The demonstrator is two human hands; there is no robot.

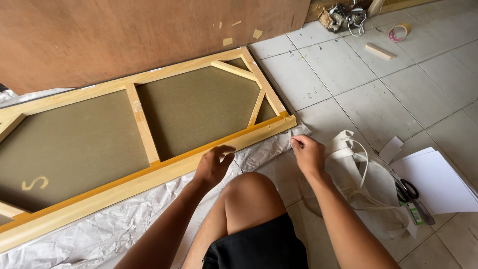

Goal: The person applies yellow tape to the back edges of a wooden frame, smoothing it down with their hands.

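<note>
Nearest the camera, a bent bare knee (249, 192) sat between the two forearms. The left hand (213, 166) hovered half-curled, fingers loosely bent and holding nothing, just short of the long pale wooden stretcher frame with olive-brown canvas backing (144, 127). The right hand (308, 154) pinched a strip of crumpled white paper (298, 133) between thumb and fingertips, right at the frame's near corner. The frame lay ahead of both hands, its long axis running from lower left to upper right, with the left hand closer to its near rail. Black-handled scissors (409, 190) lay on white sheets to the right. Farther off, a brown plywood board (149, 35) leaned behind the frame.
</note>
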